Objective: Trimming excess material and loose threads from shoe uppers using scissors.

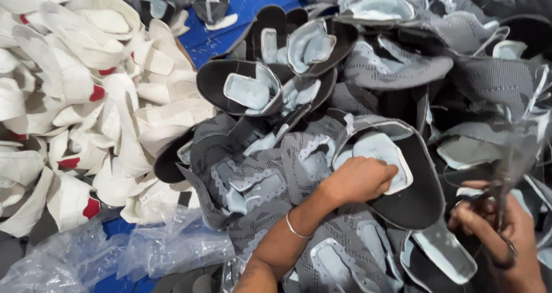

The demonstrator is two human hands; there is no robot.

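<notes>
left hand (pixel 359 180) fingers curled, pressing pale-blue padded tongue of black knit shoe upper (pixel 402 184) atop grey heap | right hand (pixel 500 230) closed around small metal scissors (pixel 501 212) | progress: many grey knit uppers (pixel 270 184) piled, untrimmed count unclear

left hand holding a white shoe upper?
No, the left hand rests on a grey-and-black shoe upper; the white uppers lie in a separate pile.
</notes>
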